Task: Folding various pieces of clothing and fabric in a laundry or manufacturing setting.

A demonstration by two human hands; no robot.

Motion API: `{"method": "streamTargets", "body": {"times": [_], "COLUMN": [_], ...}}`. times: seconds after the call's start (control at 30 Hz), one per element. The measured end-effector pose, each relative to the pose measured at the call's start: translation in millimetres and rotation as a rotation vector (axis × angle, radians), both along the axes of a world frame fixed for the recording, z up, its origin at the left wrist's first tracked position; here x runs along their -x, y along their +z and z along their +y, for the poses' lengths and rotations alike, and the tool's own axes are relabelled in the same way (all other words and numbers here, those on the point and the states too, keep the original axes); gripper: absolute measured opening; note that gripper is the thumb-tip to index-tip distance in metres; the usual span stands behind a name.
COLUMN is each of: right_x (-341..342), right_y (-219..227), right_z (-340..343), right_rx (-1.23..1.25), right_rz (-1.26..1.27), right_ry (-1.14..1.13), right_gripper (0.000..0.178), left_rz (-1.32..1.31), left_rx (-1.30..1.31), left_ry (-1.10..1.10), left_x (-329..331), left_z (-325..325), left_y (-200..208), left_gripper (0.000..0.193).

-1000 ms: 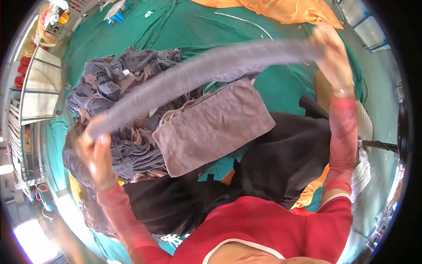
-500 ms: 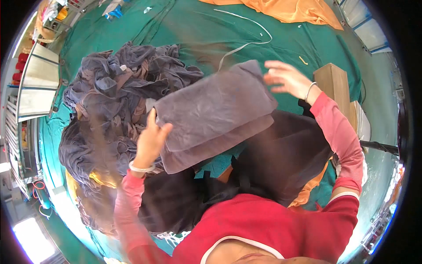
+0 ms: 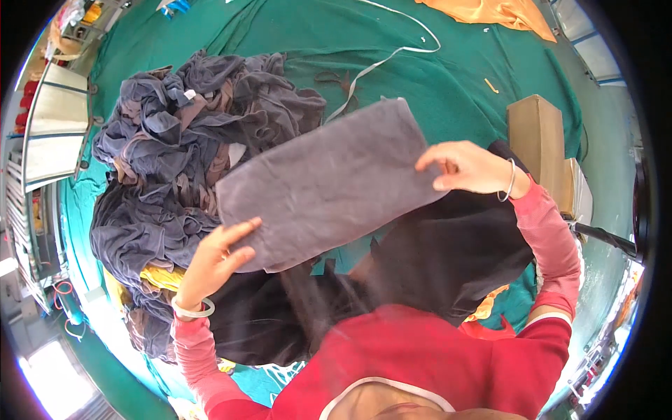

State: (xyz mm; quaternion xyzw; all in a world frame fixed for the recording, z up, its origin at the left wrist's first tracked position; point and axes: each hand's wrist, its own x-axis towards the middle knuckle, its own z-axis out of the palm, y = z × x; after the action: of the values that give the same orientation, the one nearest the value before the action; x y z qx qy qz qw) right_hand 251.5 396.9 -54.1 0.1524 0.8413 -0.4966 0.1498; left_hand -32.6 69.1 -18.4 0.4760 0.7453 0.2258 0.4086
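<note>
1. Head view: the folded grey cloth (image 3: 329, 185) lies at the centre, in front of you, its long sides slanting from about 8 o'clock up to 2 o'clock.
2. Your left hand (image 3: 215, 260) is open, thumb and fingers spread, its fingertips over the cloth's near-left corner. From that hand, the cloth extends toward 2 o'clock.
3. Your right hand (image 3: 470, 166) is loosely curled, with thumb and forefinger parted, at the cloth's right edge; from there the cloth reaches toward 9 o'clock. How firmly either hand presses, you cannot tell.
4. From the cloth, a heap of crumpled grey fabric (image 3: 189, 133) sits at 10 o'clock, just beside it. At 8 o'clock from your left hand, yellow fabric (image 3: 164, 278) peeks out.
5. Farther off from the cloth, a white strip (image 3: 404, 49) curves at 1 o'clock over the green sheet (image 3: 308, 31), and a brown cardboard box (image 3: 535, 136) stands between 2 and 3 o'clock.
</note>
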Motion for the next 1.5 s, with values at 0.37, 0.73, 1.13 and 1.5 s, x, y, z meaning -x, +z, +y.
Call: {"method": "streamTargets", "body": {"times": [0.37, 0.73, 1.13, 1.5], "right_x": [10, 11, 33, 181], "right_y": [-9, 6, 11, 48], "right_z": [5, 13, 6, -67], "right_rx": [-0.202, -0.276, -0.295, -0.284], "right_rz": [0.009, 0.074, 0.218, 0.758], "right_ry": [0.082, -0.024, -0.048, 0.054], "right_gripper": [0.010, 0.008, 0.008, 0.067], "left_rz": [0.716, 0.836, 0.225, 0.068], "left_rx": [0.457, 0.220, -0.644, -0.949], "left_ry": [0.039, 0.296, 0.811, 0.498], "left_x": [134, 142, 155, 73], "left_z": [-62, -58, -43, 49], "left_y": [-227, -211, -42, 81], "left_gripper": [0.038, 0.016, 0.005, 0.014]}}
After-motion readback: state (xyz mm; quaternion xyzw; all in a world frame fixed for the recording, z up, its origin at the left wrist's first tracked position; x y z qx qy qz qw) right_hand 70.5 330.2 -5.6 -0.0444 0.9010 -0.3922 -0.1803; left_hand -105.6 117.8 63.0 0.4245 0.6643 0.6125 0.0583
